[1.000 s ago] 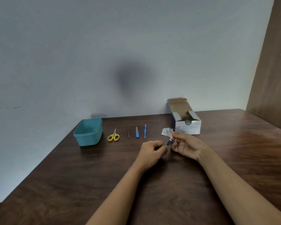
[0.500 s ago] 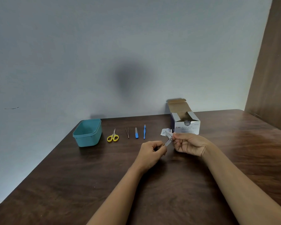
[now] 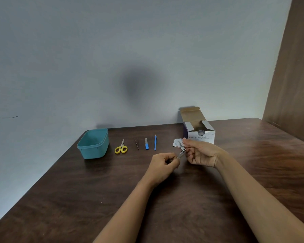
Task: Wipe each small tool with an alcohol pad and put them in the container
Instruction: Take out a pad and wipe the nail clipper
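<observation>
Clipper (image 3: 181, 153) in left hand (image 3: 162, 165), pad (image 3: 180, 144) in right hand (image 3: 200, 153)

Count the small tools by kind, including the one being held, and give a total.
Scissors: 1
Tweezers: 1
Nail file: 1
Blue-handled pick: 1
Nail clipper, held: 1
Total: 5

A metal clipper (image 3: 181, 153) slants between left fingers (image 3: 172, 159) and right fingers (image 3: 187, 142), a crumpled white pad (image 3: 179, 144) at its upper end. Left of them lie a blue pusher (image 3: 155, 142), file (image 3: 146, 144), tweezers (image 3: 136, 143), yellow scissors (image 3: 121, 148) and an open teal container (image 3: 93, 149).
</observation>
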Tool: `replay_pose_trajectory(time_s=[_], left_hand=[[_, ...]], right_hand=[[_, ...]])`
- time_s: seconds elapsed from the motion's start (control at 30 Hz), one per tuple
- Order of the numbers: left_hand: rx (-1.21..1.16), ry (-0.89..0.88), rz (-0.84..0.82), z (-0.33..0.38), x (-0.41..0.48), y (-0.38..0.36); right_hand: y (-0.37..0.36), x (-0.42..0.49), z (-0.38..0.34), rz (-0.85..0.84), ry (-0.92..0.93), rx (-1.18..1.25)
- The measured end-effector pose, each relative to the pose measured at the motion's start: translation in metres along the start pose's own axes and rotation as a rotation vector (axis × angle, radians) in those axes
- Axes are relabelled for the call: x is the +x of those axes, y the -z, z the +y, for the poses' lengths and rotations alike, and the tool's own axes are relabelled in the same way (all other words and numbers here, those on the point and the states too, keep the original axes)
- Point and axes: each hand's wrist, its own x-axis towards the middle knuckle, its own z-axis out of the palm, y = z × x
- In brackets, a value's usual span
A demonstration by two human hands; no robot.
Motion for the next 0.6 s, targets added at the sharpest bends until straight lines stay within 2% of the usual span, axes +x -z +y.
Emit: replay_pose_trajectory(time_s=[0.13,0.3,0.43,0.6], left_hand=[[0.006,0.006,-0.012,0.0,0.0,0.0],[0.021,0.033,0.009,-0.002,0.002,0.001],[-0.077,0.074,0.135,-0.006,0.004,0.002],[-0.113,0.092,0.208,-0.005,0.004,0.003]], right_hand=[[-0.002,0.0,0.001,0.024,0.09,-0.124],[-0.009,-0.002,0.002,0.085,0.336,-0.265],[-0.016,0.002,0.006,0.194,0.556,-0.218],[-0.026,0.011,0.015,0.321,0.603,-0.083]])
